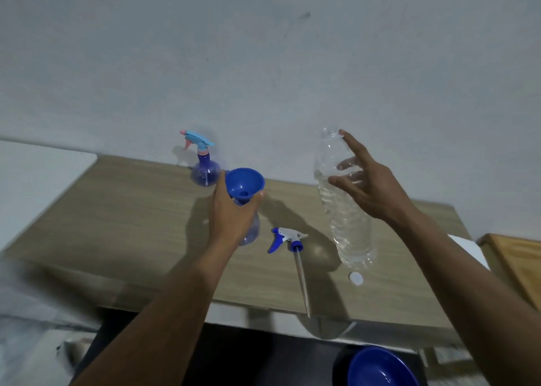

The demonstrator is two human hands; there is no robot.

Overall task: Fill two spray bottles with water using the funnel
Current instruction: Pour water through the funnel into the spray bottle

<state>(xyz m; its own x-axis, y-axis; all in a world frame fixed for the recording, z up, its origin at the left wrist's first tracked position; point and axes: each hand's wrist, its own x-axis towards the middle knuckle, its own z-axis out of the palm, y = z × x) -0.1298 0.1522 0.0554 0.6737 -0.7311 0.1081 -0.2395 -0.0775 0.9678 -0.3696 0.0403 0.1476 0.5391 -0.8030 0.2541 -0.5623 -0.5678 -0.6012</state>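
On the wooden table (131,210) stands a clear blue spray bottle (251,234) without its head, a blue funnel (244,183) seated in its neck. My left hand (231,215) grips the bottle's neck just under the funnel. Its blue-and-white spray head (288,237) lies on the table to the right, its tube pointing toward me. A second spray bottle (205,171), with a pink-and-blue head on, stands at the back near the wall. A tall clear water bottle (348,224), uncapped and partly full, stands at the right. My right hand (371,186) is against its upper part with fingers spread.
A small white cap (355,278) lies on the table in front of the water bottle. A blue bowl (380,368) sits below the table's front edge. A wooden box (515,265) is at the far right, a white surface (35,174) at the far left.
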